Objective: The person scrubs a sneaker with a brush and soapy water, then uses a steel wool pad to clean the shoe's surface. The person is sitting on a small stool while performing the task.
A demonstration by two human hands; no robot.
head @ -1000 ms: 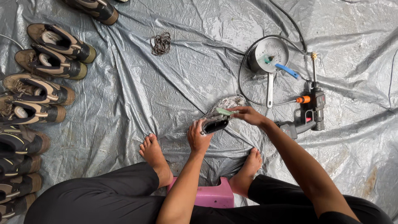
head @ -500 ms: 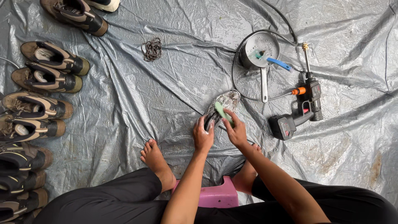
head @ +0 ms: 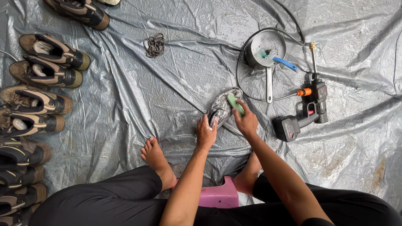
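Inside the pot (head: 268, 44) stands a blue-handled brush (head: 281, 61).

The tarp (head: 125, 104) is shiny, crinkly plastic. The shoe (head: 222, 106) looks wet and soapy. The pot (head: 264, 50) is shiny metal. The stool (head: 220, 196) is smooth pink plastic.

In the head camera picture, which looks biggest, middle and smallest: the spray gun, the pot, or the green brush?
1. Spray gun, biggest.
2. Pot with its handle, close behind, so that order is unsure.
3. Green brush in the right hand, clearly smallest.
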